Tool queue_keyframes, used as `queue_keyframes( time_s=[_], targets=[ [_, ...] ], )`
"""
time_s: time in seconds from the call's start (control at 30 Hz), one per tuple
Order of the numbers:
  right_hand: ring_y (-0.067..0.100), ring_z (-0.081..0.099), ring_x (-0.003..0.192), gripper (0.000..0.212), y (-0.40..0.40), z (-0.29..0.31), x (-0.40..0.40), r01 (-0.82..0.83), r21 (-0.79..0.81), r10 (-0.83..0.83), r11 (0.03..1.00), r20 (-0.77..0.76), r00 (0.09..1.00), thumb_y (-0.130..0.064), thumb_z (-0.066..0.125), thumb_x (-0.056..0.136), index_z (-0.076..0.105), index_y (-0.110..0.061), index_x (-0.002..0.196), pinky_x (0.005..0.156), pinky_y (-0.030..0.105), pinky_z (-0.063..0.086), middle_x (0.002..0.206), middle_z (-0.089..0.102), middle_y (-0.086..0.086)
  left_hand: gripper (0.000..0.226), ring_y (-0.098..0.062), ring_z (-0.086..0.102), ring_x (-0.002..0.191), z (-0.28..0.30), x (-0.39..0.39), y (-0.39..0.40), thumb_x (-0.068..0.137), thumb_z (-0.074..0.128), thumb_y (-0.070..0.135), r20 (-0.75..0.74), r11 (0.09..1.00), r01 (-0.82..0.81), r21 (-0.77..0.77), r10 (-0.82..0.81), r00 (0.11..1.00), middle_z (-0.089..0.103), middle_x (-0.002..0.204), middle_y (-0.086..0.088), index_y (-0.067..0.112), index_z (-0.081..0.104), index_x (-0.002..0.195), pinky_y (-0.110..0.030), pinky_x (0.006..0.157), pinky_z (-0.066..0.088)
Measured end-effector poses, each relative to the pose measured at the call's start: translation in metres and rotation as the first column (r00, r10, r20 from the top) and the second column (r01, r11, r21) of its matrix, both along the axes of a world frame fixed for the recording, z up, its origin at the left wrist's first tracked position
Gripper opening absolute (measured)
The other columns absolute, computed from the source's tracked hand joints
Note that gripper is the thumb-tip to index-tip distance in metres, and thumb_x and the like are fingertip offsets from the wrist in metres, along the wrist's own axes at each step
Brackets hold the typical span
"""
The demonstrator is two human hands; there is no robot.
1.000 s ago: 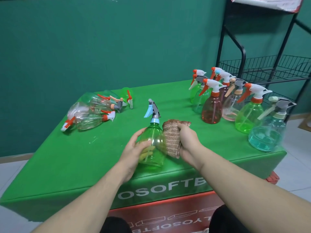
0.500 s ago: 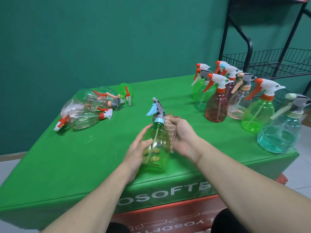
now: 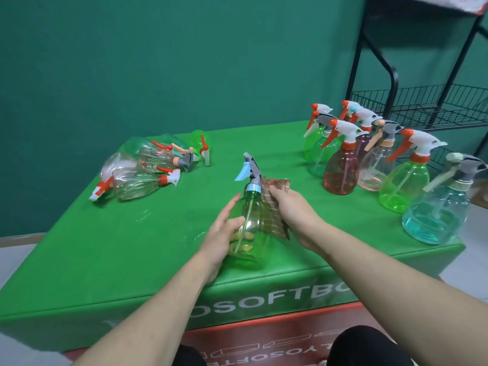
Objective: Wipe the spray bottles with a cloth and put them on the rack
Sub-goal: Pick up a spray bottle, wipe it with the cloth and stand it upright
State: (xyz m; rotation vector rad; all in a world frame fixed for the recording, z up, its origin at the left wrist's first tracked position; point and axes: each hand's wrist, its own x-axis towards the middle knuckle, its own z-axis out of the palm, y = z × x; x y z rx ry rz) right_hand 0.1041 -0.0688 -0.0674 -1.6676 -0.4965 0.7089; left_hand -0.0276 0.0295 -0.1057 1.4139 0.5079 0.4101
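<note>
A green spray bottle with a blue trigger and grey nozzle stands upright near the front middle of the green table. My left hand grips its left side, fingers wrapped behind it. My right hand holds a brown cloth against the bottle's right side, from neck to lower body. Several upright spray bottles stand in a cluster at the right. Several more bottles lie on their sides at the back left. A black wire rack stands behind the table at the right.
A teal bottle stands closest to the table's right front corner. A green wall rises close behind the table. Red printed panels run below the table's front edge, with pale floor tiles on both sides.
The cloth has slid from the bottle's neck down along its right side. My left hand keeps its grip. The view has shifted slightly.
</note>
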Motion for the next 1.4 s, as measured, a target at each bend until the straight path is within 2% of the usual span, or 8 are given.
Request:
queue_keyframes(
  time_s=[0.13, 0.27, 0.47, 0.53, 0.6, 0.73, 1.17, 1.4],
  targets=[
    [0.027, 0.072, 0.092, 0.038, -0.008, -0.003, -0.007, 0.063, 0.038, -0.063, 0.997, 0.008, 0.998, -0.037, 0.040, 0.108, 0.068, -0.019, 0.089, 0.102, 0.047, 0.050, 0.085, 0.074, 0.002, 0.071, -0.033, 0.054, 0.132, 0.003, -0.004, -0.001, 0.064, 0.077, 0.062, 0.094, 0.996, 0.045, -0.079, -0.037, 0.995, 0.041, 0.158, 0.001, 0.074, 0.048, 0.128, -0.063, 0.114, 0.038],
    [0.021, 0.069, 0.106, 0.033, -0.013, 0.006, -0.015, 0.157, 0.123, -0.171, 0.980, 0.116, 0.978, -0.035, 0.038, 0.110, 0.068, -0.021, 0.109, 0.103, 0.037, 0.048, 0.108, 0.074, 0.000, 0.115, -0.024, 0.063, 0.118, -0.001, -0.005, -0.002, 0.058, 0.086, 0.062, 0.068, 0.993, 0.007, -0.119, 0.001, 0.998, 0.061, 0.141, -0.007, 0.025, 0.038, 0.156, -0.055, 0.116, 0.040],
    [0.010, 0.061, 0.121, 0.028, -0.002, 0.010, -0.025, 0.073, 0.218, -0.129, 0.973, 0.256, 0.958, -0.029, 0.039, 0.109, 0.064, -0.029, 0.124, 0.113, 0.035, 0.040, 0.125, 0.068, -0.011, 0.119, -0.024, 0.072, 0.102, -0.003, -0.006, -0.004, 0.042, 0.089, 0.073, 0.079, 0.992, -0.013, -0.124, 0.023, 0.997, 0.072, 0.123, -0.008, 0.026, 0.052, 0.145, -0.054, 0.109, 0.048],
    [0.007, 0.058, 0.121, 0.030, -0.002, 0.004, -0.029, -0.020, 0.153, -0.039, 0.988, 0.372, 0.927, -0.030, 0.039, 0.110, 0.062, -0.031, 0.129, 0.107, 0.029, 0.041, 0.125, 0.065, -0.015, 0.093, -0.023, 0.072, 0.096, -0.003, -0.007, -0.003, 0.053, 0.092, 0.063, 0.096, 0.990, -0.007, -0.138, 0.021, 0.995, 0.073, 0.119, -0.009, 0.029, 0.059, 0.133, -0.049, 0.104, 0.052],
    [0.007, 0.055, 0.118, 0.032, -0.002, 0.000, -0.031, -0.103, 0.046, 0.064, 0.994, 0.522, 0.850, -0.031, 0.038, 0.110, 0.060, -0.029, 0.133, 0.098, 0.025, 0.039, 0.122, 0.062, -0.014, 0.065, -0.021, 0.072, 0.092, -0.007, -0.008, 0.001, 0.065, 0.090, 0.046, 0.110, 0.984, -0.008, -0.176, 0.028, 0.994, 0.073, 0.118, -0.007, 0.034, 0.061, 0.122, -0.042, 0.096, 0.054],
    [0.007, 0.039, 0.142, 0.048, 0.002, -0.003, -0.028, -0.215, -0.140, 0.244, 0.966, 0.766, 0.595, -0.032, 0.037, 0.102, 0.050, -0.027, 0.148, 0.121, 0.030, 0.027, 0.151, 0.050, -0.012, 0.069, -0.029, 0.074, 0.104, -0.012, -0.010, 0.008, 0.069, 0.088, 0.035, 0.135, 0.975, -0.026, -0.221, 0.057, 0.989, 0.075, 0.121, -0.008, 0.030, 0.059, 0.132, -0.041, 0.092, 0.056],
    [0.030, 0.053, 0.127, 0.063, 0.007, 0.016, 0.002, -0.087, -0.551, 0.558, 0.830, 0.821, 0.120, -0.041, 0.022, 0.096, 0.051, -0.018, 0.147, 0.109, 0.044, 0.041, 0.153, 0.049, 0.003, 0.124, -0.027, 0.066, 0.121, -0.017, -0.004, 0.010, 0.045, 0.091, 0.065, 0.072, 0.993, 0.015, -0.116, -0.007, 0.997, 0.063, 0.140, -0.006, 0.033, 0.041, 0.153, -0.055, 0.112, 0.046],
    [0.020, 0.044, 0.137, 0.043, 0.007, 0.010, 0.000, -0.252, -0.452, 0.510, 0.856, 0.818, 0.265, -0.017, 0.045, 0.100, 0.056, -0.013, 0.142, 0.114, 0.013, 0.019, 0.150, 0.052, 0.003, 0.082, -0.023, 0.068, 0.115, -0.015, -0.004, 0.010, 0.063, 0.089, 0.056, 0.055, 0.989, 0.005, -0.150, 0.003, 0.998, 0.068, 0.133, -0.005, 0.034, 0.057, 0.135, -0.042, 0.100, 0.053]
  ],
)
